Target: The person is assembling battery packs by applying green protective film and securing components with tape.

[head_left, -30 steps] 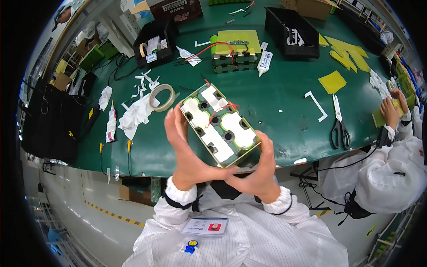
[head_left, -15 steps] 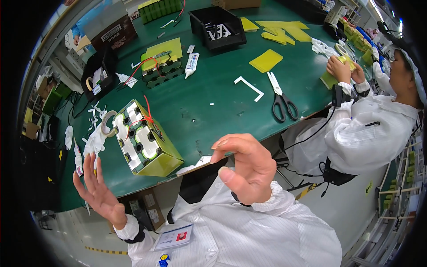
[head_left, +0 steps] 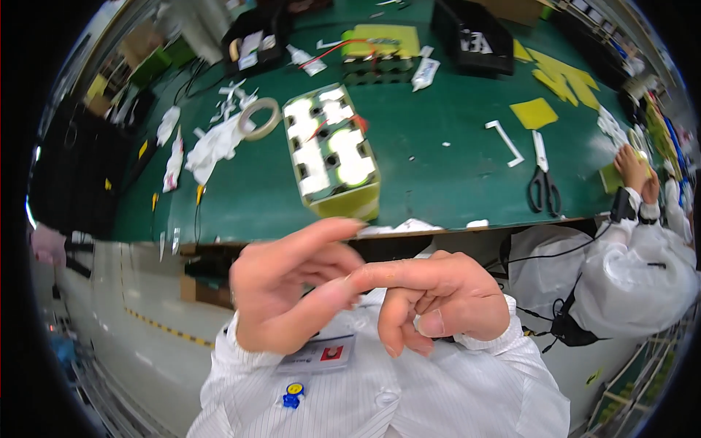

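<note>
Above my lap, just off the table's front edge, my two hands meet. My left hand (head_left: 292,288) has its thumb at the tip of my right index finger, its other fingers bent around there. On my right hand (head_left: 449,296) the index finger reaches left, while the thumb and other fingers curl in; whether anything small is between them is hidden. Beyond the hands a battery pack (head_left: 331,150) stands on the green table (head_left: 438,186), with white strips over its cells, red wires and yellow-green sides. Neither hand touches it.
Left of the pack lie a tape roll (head_left: 257,136) and crumpled white gloves (head_left: 215,150). Farther back are another pack (head_left: 376,69), a white tube (head_left: 426,73) and a black bin (head_left: 475,58). Scissors (head_left: 541,171) and yellow sheets (head_left: 534,113) lie right, near another person's hands (head_left: 635,171).
My hands, apart before, have come together, the left moving right and its fingers bending onto my right index finger. The view has shifted, so the table appears higher in the picture.
</note>
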`<state>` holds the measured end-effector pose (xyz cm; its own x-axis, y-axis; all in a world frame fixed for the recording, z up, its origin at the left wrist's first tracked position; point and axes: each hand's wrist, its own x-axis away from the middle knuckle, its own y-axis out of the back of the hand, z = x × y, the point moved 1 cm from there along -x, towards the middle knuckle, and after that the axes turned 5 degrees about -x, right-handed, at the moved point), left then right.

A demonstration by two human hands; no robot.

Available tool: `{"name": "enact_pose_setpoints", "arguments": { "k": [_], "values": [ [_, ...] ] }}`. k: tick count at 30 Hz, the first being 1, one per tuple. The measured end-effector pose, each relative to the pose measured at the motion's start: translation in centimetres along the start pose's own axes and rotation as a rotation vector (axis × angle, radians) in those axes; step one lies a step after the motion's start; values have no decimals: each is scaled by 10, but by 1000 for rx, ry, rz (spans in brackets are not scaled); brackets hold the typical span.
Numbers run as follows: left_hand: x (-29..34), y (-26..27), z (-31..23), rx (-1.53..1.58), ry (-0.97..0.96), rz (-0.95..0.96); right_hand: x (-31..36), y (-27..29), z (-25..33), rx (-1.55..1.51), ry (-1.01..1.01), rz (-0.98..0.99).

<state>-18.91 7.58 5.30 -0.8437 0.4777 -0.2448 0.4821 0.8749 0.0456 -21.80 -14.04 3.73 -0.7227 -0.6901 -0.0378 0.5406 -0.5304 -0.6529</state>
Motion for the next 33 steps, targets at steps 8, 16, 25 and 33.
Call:
{"name": "enact_pose_setpoints", "arguments": {
  "k": [8,16,25,33],
  "values": [
    [-4,-7,3,279,176,-9,-15,3,-19,326,363,107],
    [-5,-3,12,507,273,15,-22,9,-23,302,424,154],
    [-9,-1,16,420,308,15,-15,4,-18,237,231,50],
    [-9,-4,14,411,194,-11,-26,-6,-8,248,179,-92]
  ]
}}
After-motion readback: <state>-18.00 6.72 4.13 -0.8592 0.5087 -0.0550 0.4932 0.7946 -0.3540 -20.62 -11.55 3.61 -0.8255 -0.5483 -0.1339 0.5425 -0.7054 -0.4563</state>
